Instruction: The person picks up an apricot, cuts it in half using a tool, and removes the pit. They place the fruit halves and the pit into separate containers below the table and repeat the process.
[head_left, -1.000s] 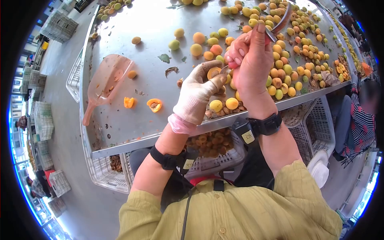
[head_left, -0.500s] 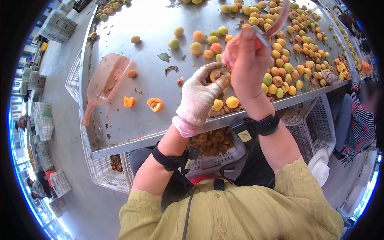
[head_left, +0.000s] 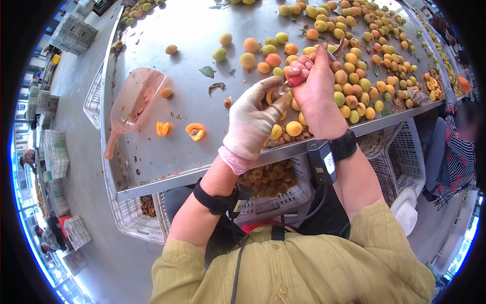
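My left hand (head_left: pixel 251 112), in a whitish glove with a pink cuff, is closed around a cut apricot (head_left: pixel 272 95) with an orange rim. Bare, my right hand (head_left: pixel 315 91) grips a red-handled tool (head_left: pixel 296 80). A curved metal piece (head_left: pixel 338 48) sticks out past its thumb side. The tool's other end meets the apricot between my hands, where fingers partly hide it. Just below my hands, whole yellow apricots (head_left: pixel 293 128) lie near the table edge. Left of the glove are an opened apricot half (head_left: pixel 195 132) and a smaller orange piece (head_left: pixel 162 128).
Many whole apricots (head_left: pixel 354 91) cover the right of the metal table (head_left: pixel 177 91). A pink translucent scoop (head_left: pixel 132 104) lies at left. Under the table's edge, a white crate (head_left: pixel 283 202) holds apricot pieces. Another person (head_left: pixel 458 137) sits at far right.
My right hand has come down and turned, bringing the red-handled tool from above the table to the apricot. My left hand stays nearly still around the fruit.
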A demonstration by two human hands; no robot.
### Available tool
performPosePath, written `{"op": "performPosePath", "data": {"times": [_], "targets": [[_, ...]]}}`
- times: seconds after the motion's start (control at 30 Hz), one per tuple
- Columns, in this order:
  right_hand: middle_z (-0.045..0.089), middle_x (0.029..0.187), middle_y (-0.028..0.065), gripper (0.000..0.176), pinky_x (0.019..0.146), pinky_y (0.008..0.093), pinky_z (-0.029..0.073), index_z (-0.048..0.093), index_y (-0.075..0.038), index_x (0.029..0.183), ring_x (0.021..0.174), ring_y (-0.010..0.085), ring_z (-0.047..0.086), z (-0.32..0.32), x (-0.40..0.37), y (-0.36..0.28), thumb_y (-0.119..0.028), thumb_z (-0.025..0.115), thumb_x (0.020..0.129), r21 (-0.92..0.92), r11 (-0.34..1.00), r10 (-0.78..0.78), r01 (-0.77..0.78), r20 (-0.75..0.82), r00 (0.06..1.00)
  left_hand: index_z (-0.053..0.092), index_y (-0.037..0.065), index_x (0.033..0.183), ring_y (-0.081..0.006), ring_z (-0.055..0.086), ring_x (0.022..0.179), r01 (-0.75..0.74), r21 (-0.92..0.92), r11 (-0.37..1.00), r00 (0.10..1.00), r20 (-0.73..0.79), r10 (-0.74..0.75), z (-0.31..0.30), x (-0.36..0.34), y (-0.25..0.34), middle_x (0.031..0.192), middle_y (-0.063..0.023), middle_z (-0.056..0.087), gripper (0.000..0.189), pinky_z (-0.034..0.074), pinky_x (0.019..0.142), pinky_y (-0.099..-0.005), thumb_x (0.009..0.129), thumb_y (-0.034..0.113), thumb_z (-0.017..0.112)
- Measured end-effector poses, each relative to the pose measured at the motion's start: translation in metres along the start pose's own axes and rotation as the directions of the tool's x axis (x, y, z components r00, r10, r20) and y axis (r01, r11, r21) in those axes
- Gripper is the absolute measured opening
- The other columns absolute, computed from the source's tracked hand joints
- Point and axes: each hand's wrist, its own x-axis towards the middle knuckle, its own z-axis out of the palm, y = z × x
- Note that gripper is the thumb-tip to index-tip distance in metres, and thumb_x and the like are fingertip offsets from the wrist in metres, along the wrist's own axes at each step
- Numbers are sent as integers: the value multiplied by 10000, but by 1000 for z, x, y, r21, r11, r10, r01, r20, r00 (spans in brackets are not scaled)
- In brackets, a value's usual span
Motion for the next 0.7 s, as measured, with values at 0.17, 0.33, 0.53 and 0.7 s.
{"op": "performPosePath", "data": {"times": [0.17, 0.33, 0.53, 0.7], "targets": [[285, 566, -58, 441, 470, 220, 309, 395, -139, 727, 480, 65, 299, 12, -25, 6, -496, 602, 881, -429, 771, -275, 472, 445, 853, 598, 0, 1160, -73, 563, 865, -24, 100, 995, 1000, 13, 22, 0, -1, -6, 1003, -34, 624, 330, 496, 780, -229, 851, 75, 686], [290, 564, -60, 420, 458, 219, 311, 399, -137, 734, 472, 60, 305, 5, -7, 3, -473, 595, 894, -266, 954, -115, 141, 110, 987, 594, 8, 1179, -75, 558, 876, 113, 0, 994, 993, 18, -113, 1, -1, 0, 984, -39, 628, 353, 492, 784, -239, 844, 68, 689], [333, 566, -22, 449, 447, 236, 391, 389, -73, 746, 454, 84, 333, -17, 14, 4, -459, 505, 944, 119, 963, 256, -243, -114, 960, 566, 27, 1241, -78, 565, 920, -198, 197, 960, 973, 157, 169, -10, 7, -12, 1017, -30, 621, 381, 502, 798, -232, 870, 41, 654], [340, 552, -22, 475, 462, 234, 399, 378, -77, 686, 460, 96, 349, -4, 9, 2, -445, 436, 981, 167, 954, 266, -249, -91, 960, 583, 1, 1193, -106, 585, 766, 144, -210, 967, 989, -10, -150, -6, 6, 0, 932, -42, 602, 315, 515, 688, -253, 902, 118, 620]]}}
